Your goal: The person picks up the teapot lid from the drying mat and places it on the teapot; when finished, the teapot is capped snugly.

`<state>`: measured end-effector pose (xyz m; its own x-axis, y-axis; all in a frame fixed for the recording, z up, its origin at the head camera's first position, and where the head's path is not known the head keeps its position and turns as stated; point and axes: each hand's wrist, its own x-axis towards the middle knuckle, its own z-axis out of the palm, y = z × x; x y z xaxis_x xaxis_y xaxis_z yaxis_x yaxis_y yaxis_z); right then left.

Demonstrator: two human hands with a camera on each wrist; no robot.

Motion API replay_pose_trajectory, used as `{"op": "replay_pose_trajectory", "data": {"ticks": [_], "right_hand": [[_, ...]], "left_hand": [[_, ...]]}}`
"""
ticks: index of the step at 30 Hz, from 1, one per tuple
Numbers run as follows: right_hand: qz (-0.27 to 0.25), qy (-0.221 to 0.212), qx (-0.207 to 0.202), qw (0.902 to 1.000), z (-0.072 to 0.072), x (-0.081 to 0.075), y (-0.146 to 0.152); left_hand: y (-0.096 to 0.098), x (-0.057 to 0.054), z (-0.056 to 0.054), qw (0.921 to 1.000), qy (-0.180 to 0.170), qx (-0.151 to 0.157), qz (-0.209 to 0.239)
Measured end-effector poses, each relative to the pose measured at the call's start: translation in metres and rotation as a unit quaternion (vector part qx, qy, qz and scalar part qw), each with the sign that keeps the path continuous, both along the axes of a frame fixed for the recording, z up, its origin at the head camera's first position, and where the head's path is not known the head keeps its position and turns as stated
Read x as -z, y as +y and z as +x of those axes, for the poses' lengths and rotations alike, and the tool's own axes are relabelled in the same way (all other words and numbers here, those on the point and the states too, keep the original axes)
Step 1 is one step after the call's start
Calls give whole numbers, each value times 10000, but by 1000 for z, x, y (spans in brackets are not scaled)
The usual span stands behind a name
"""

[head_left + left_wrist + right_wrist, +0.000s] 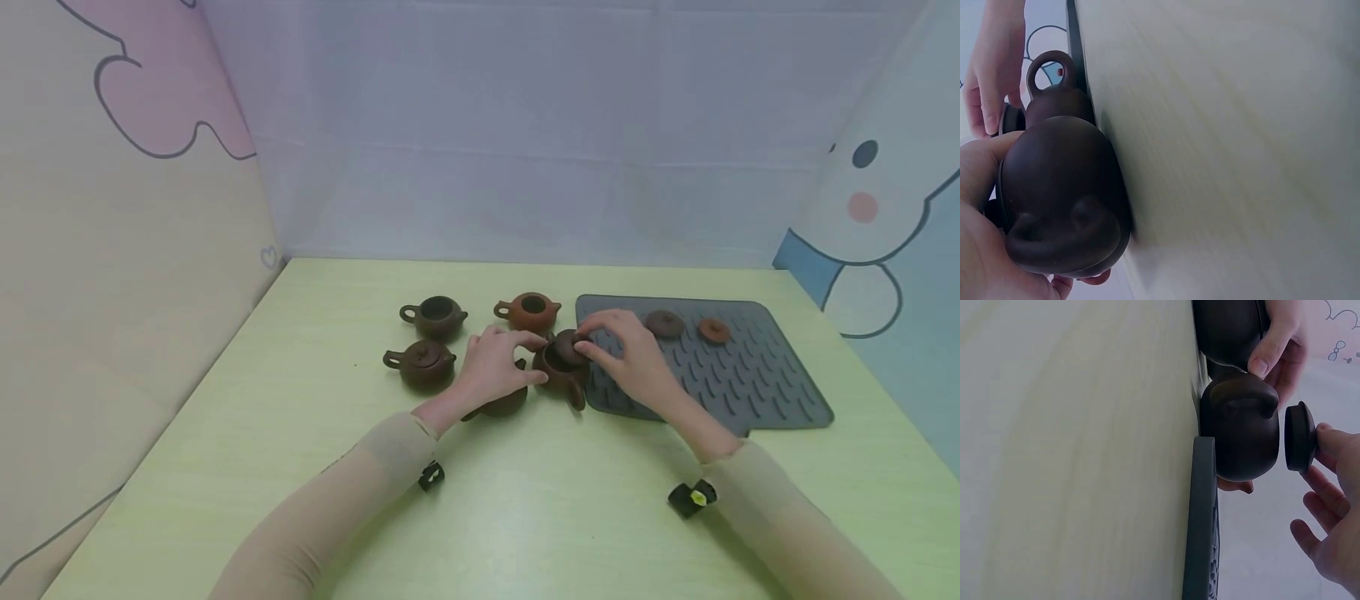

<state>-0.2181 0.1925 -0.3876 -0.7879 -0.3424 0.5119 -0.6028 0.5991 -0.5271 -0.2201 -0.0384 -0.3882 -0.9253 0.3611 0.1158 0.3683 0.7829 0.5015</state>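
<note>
My right hand (630,354) pinches a dark brown teapot lid (1299,437) by its top. In the right wrist view the lid is tilted on edge, a small gap from the open mouth of a dark teapot (1241,459). Around the left side of that teapot's rim, the thumb and forefinger of my left hand (495,367) hold it. Its handle points toward me in the head view. Beneath the left hand stands another dark teapot (1060,169), partly hidden in the head view.
Left of the hands is a lidded brown teapot (426,368). Behind are a lidless dark teapot (452,323) and a lidless reddish one (528,318). A grey ridged mat (772,408) at the right carries a dark lid (665,325) and a reddish lid (714,331).
</note>
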Motion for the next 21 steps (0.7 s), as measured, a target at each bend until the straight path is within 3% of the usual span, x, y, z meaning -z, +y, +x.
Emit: {"op": "replay_pose_trajectory", "data": {"ticks": [21], "right_hand": [[474, -328, -125, 9983, -4, 5, -8]], "left_hand": [[-1, 3, -2, 9999, -31, 16, 122]]}}
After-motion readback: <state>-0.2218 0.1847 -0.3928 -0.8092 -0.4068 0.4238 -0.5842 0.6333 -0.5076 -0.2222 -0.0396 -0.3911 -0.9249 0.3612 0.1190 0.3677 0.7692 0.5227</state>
